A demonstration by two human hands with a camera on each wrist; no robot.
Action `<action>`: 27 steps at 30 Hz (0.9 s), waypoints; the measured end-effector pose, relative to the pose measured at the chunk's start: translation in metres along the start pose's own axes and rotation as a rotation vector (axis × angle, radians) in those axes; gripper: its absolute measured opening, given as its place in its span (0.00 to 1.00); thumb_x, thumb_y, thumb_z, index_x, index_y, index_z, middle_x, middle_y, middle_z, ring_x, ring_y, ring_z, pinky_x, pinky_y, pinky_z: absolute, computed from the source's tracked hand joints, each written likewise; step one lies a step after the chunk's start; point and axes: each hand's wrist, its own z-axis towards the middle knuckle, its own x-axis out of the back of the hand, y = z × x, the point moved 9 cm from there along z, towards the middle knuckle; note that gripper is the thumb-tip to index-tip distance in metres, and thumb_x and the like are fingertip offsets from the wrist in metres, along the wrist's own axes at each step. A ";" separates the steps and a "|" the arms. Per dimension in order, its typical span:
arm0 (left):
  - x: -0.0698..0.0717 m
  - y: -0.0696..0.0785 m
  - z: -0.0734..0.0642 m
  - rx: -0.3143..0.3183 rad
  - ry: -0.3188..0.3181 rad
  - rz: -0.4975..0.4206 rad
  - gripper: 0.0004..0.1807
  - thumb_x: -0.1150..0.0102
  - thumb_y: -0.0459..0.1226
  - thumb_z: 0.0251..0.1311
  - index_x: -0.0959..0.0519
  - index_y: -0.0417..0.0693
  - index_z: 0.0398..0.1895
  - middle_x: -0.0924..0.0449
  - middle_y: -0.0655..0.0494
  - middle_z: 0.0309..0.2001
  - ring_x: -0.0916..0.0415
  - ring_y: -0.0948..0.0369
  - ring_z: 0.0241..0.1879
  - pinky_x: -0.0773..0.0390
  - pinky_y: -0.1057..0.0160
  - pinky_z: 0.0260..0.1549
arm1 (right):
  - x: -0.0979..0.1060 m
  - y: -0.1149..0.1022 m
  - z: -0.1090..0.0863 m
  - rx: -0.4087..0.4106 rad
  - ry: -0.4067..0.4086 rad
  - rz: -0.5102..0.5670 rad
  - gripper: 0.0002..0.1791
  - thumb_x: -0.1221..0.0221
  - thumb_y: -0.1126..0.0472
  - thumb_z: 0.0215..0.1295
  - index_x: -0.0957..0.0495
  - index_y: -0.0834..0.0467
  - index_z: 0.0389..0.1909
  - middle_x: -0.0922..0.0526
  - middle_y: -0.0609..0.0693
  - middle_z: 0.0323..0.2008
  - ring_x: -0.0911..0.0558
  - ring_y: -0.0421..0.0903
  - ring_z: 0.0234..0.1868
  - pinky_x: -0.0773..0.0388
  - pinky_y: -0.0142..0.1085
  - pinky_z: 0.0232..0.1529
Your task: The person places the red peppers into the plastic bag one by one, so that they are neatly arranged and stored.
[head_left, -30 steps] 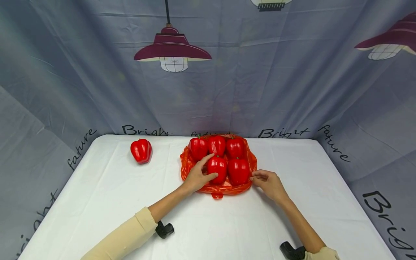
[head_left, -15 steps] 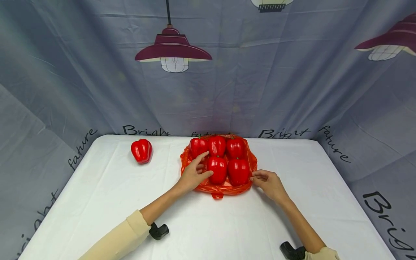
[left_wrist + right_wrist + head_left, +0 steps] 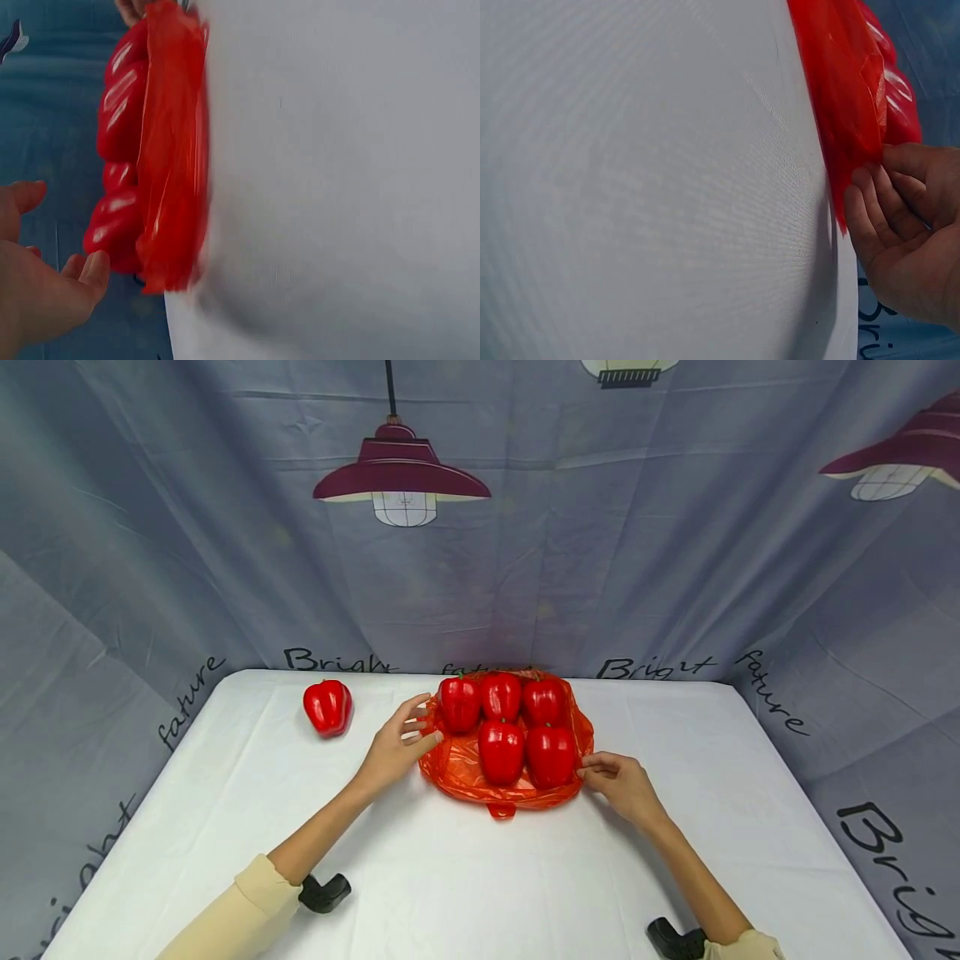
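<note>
Several glossy red bell peppers (image 3: pixel 501 753) stand in a spread-open red plastic bag (image 3: pixel 459 770) at the far middle of the table: three in the back row, two in front. Bare plastic shows at the bag's front left. A lone red bell pepper (image 3: pixel 327 708) stands farther left on the cloth. My left hand (image 3: pixel 392 747) is at the bag's left edge, fingers spread and holding nothing; the left wrist view shows its fingertips (image 3: pixel 96 262) overlapping a pepper. At the right side, my right hand (image 3: pixel 915 232) pinches the bag's rim between thumb and fingers.
A white cloth covers the table (image 3: pixel 480 885). Behind it and at both sides hangs a grey-blue curtain (image 3: pixel 600 568) printed with lamps and lettering. A small red bag flap (image 3: pixel 502 811) sticks out toward me.
My left hand has drawn back leftward from the front-left pepper to the bag's left edge, with nothing in it. The right hand stays at the rim; the peppers have not moved.
</note>
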 end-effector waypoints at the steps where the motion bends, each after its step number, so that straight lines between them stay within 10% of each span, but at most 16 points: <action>1: 0.006 -0.001 0.000 0.008 0.010 -0.001 0.35 0.36 0.37 0.65 0.37 0.49 0.74 0.33 0.36 0.66 0.32 0.40 0.63 0.29 0.46 0.61 | 0.000 0.000 0.000 0.000 -0.002 -0.006 0.12 0.40 0.70 0.68 0.22 0.75 0.47 0.16 0.62 0.39 0.15 0.56 0.40 0.16 0.36 0.41; 27: 0.147 -0.014 -0.020 0.066 0.297 0.120 0.37 0.42 0.38 0.69 0.44 0.48 0.78 0.38 0.38 0.70 0.38 0.41 0.67 0.37 0.41 0.65 | 0.002 0.002 -0.001 0.001 0.017 -0.011 0.10 0.38 0.69 0.66 0.19 0.71 0.45 0.15 0.58 0.37 0.15 0.46 0.37 0.18 0.30 0.39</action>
